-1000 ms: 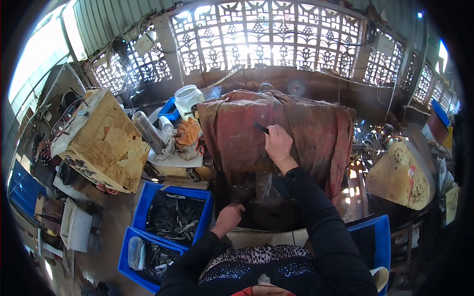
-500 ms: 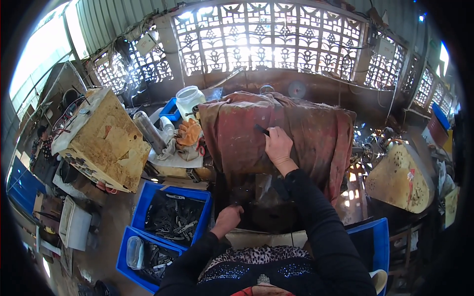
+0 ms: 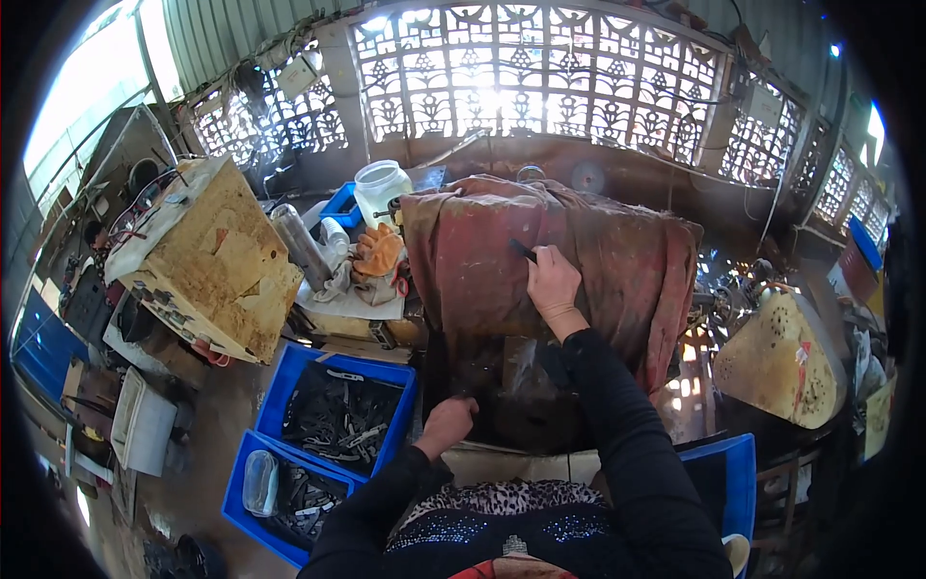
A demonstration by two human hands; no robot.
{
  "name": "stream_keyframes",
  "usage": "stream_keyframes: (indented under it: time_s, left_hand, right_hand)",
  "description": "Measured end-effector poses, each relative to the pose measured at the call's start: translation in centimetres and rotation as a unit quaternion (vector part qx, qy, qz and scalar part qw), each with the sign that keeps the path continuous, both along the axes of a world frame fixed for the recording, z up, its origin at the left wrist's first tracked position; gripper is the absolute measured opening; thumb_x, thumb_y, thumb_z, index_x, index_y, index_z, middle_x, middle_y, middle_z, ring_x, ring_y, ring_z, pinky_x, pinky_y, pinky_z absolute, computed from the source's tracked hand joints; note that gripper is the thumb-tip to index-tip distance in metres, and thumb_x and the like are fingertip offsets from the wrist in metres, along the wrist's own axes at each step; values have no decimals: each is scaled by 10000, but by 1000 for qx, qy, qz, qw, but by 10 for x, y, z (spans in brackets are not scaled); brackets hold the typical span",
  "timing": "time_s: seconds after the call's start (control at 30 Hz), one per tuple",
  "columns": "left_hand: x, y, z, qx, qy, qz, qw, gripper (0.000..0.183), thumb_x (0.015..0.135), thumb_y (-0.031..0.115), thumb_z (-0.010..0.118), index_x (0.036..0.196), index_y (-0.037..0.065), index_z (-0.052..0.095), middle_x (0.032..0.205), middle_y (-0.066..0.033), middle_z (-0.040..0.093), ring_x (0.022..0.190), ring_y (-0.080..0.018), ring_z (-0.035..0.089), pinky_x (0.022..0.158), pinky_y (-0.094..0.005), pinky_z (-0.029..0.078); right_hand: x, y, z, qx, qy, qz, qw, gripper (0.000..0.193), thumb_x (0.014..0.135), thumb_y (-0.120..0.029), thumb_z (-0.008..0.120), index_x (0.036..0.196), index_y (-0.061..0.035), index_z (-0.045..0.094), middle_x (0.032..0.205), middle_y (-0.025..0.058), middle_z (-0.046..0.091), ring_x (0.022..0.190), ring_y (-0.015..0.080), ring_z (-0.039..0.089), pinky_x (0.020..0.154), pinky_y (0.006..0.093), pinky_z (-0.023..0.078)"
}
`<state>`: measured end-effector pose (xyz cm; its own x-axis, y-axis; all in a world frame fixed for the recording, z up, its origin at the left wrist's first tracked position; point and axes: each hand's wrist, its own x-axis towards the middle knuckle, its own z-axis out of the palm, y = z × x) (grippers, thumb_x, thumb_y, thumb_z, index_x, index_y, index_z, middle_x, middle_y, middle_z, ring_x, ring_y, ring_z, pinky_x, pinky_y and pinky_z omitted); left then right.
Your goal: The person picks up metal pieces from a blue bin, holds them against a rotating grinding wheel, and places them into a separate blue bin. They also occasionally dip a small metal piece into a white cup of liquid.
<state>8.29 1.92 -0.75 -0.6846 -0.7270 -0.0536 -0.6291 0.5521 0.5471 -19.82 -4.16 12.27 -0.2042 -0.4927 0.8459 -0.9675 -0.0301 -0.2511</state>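
Head view: I'm pinching narrow, dark, flat-looking strip (image 3: pixel 522 250), material unclear, in right hand (image 3: pixel 554 281) over draped red-brown cloth (image 3: pixel 473 251); cannot tell whether touching. Left hand (image 3: pixel 450 423) resting curled near blue plastic bin (image 3: pixel 283 391); cannot tell if grip is holding anything. Judging step as positioning strip; next move calling for firm, steady pinch.

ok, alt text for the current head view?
A small dark piece sticks out from the grip of a person's right hand, in front of a draped reddish-brown cloth; the left hand is curled, lower and to the left, contents unclear. Lower left, two blue bins hold dark and silvery parts.
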Motion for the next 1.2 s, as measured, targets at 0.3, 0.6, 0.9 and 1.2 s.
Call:
stream_keyframes:
  time_s: [0.3, 0.6, 0.9, 1.2]
  left_hand:
    - [1, -4, 1, 2, -5, 15, 1000, 205, 808, 75, 531, 917, 78, 706, 986, -170, 671, 962, -350, 641, 850, -439, 506]
    - [1, -1, -10, -56, 58, 70, 994, 187, 804, 81, 552, 902, 79, 711, 954, -171, 664, 928, -368, 640, 828, -450, 515]
    - [18, -4, -25, -76, 230, 71, 968, 194, 805, 9, 543, 899, 64, 703, 903, -175, 641, 878, -373, 631, 753, -452, 517]
    - [-5, -45, -3, -137, 200, -65, 968, 293, 777, -44, 545, 1004, 34, 712, 940, -185, 644, 905, -385, 625, 792, -435, 515]
  right_hand:
    - [1, -8, -3, 5, 17, -31, 999, 176, 800, -155, 677, 943, -118, 581, 877, 84, 606, 764, 308, 637, 648, 414, 509]
    - [6, 4, 5, 87, 11, -65, 994, 156, 860, -180, 653, 978, -102, 587, 894, 113, 645, 782, 344, 644, 662, 434, 516]
    - [74, 126, 5, 126, -64, 72, 987, 124, 860, -138, 656, 953, -80, 597, 841, 142, 638, 773, 357, 636, 647, 438, 495]
    - [132, 252, -41, 179, -9, 160, 971, 300, 630, -43, 664, 923, -81, 613, 767, 81, 565, 714, 303, 589, 594, 391, 493]
